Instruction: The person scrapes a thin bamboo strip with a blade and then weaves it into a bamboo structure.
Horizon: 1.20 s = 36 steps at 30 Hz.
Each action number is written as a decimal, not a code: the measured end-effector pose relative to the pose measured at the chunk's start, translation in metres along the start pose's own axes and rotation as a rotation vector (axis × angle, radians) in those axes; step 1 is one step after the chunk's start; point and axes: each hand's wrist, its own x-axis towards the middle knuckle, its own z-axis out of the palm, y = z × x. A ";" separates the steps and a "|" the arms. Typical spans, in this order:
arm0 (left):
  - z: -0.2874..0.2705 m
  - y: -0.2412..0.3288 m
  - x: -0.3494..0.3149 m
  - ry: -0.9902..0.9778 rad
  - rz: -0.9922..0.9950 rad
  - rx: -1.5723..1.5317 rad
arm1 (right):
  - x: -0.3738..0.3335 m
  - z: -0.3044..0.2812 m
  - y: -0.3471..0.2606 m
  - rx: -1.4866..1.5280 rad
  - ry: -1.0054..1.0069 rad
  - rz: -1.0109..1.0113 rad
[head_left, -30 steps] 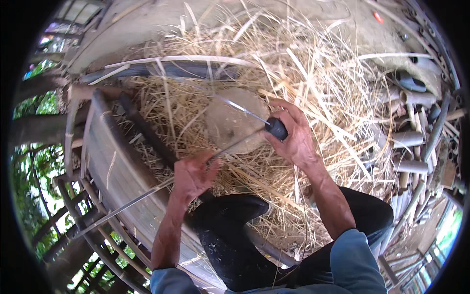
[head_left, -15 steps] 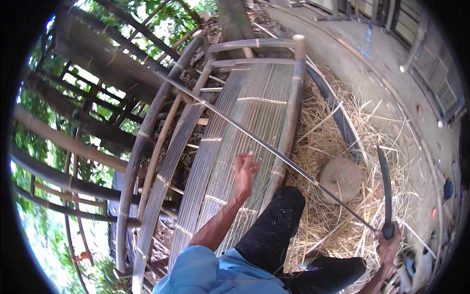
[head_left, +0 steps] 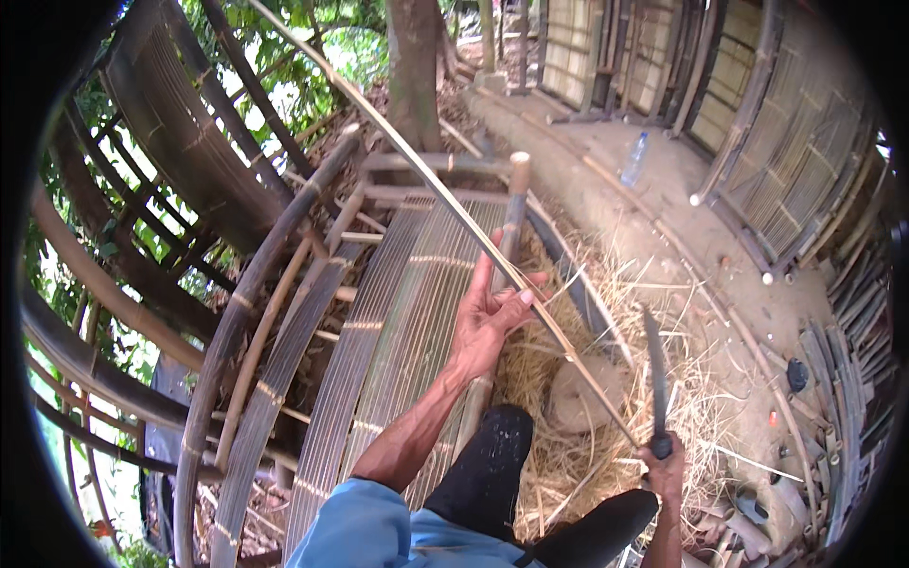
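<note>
My right hand (head_left: pixel 666 458) is closed round the handle of a machete (head_left: pixel 655 369), whose dark curved blade points up and away. The near end of a long thin bamboo strip (head_left: pixel 426 175) meets that same hand; whether the fingers pinch it there I cannot tell. From there the strip slants across to the far upper left. Partway along it, my left hand (head_left: pixel 485 327) has its fingers spread at the strip, the thumb tip beside it and the fingers not wrapped round.
Left of my legs stands a bamboo bench (head_left: pixel 388 312) with a slatted seat. A round chopping block (head_left: pixel 589 393) sits among pale shavings (head_left: pixel 540 454). Beyond are a tree trunk (head_left: pixel 414 76), a plastic bottle (head_left: pixel 635 159), bamboo panels (head_left: pixel 805 133) and stacked bamboo poles (head_left: pixel 833 417).
My left hand has risen from above the bench to the strip, its fingers spreading. The strip's far end now points higher. The whole view has shifted, showing more of the yard beyond.
</note>
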 end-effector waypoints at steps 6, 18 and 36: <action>0.019 0.028 0.015 -0.189 0.169 0.050 | 0.037 0.107 -0.043 0.050 -0.092 -0.165; -0.033 0.179 0.053 0.134 0.445 -0.043 | 0.109 0.230 -0.199 -0.317 -0.216 -0.409; -0.187 0.101 -0.156 0.662 0.071 0.287 | -0.009 0.420 -0.128 -0.496 -0.863 -0.324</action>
